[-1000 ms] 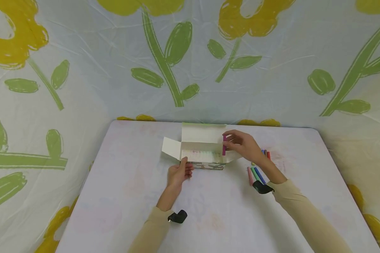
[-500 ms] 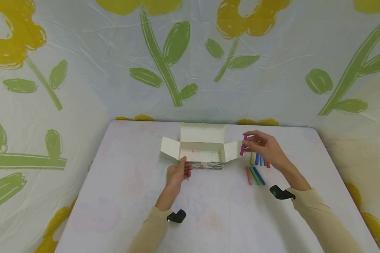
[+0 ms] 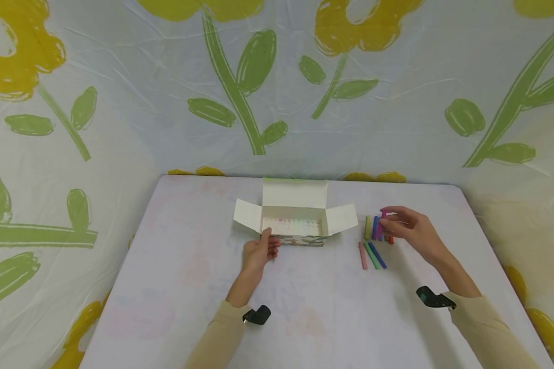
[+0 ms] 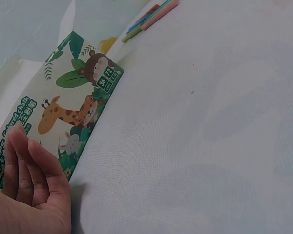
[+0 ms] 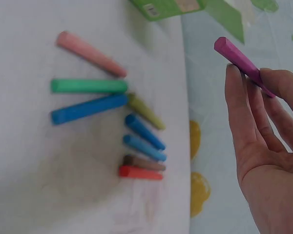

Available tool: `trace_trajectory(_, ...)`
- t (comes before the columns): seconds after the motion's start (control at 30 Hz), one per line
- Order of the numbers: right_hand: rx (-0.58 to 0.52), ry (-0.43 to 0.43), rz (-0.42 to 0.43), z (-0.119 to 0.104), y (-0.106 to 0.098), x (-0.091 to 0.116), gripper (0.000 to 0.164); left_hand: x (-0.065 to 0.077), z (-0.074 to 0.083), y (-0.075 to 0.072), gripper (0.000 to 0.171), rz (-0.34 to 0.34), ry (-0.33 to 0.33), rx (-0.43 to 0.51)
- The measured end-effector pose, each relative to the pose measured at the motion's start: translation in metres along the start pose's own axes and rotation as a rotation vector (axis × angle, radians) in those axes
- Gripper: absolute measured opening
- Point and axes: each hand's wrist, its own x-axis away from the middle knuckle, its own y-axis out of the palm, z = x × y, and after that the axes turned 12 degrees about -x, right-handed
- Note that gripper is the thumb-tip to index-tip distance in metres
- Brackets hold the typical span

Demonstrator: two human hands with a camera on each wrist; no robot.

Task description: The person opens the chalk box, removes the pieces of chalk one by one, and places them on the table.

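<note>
A magenta chalk stick [image 5: 239, 58] is pinched between the thumb and fingers of my right hand [image 3: 413, 229], above the loose chalks on the right. My left hand [image 3: 257, 252] grips the near left corner of an open chalk box [image 3: 304, 241], thumb at the rim and fingers against the printed front. Animal pictures and "colored chalk" lettering show on that front [image 4: 68, 107] in the left wrist view. Inside the box lies a row of pale chalks [image 3: 300, 226]. The lid [image 3: 295, 193] stands up at the back, and both side flaps spread outward.
Loose chalks lie on the white tabletop [image 3: 314, 307] right of the box: pink [image 5: 90, 52], green [image 5: 88, 86] and blue [image 5: 88, 109] nearest, with yellow-green [image 5: 146, 111], more blue, brown and red [image 5: 141, 172] behind. Flower-printed cloth [image 3: 166, 77] hangs behind the table.
My right hand has carried the magenta chalk rightward from above the box's right end, then lower, to over the loose chalks. My left hand stays at the box.
</note>
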Motion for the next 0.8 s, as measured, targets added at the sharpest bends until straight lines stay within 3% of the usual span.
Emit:
trace_trajectory(0.4, -0.029, 0.066, -0.042, 0.045, -0.011, 0.024, 0.049, 0.0, 0.0, -0.001, 0.042, -0.003, 0.007, -0.004)
trace_trajectory(0.7, 0.133, 0.1, -0.091, 0.06, -0.011, 0.03, 0.043, -0.001, -0.001, -0.001, 0.042, -0.003, 0.004, -0.007)
trace_trajectory(0.8, 0.158, 0.071, -0.097, 0.064, -0.008, 0.03, 0.039, -0.001, -0.001, -0.001, 0.041, -0.006, 0.002, -0.007)
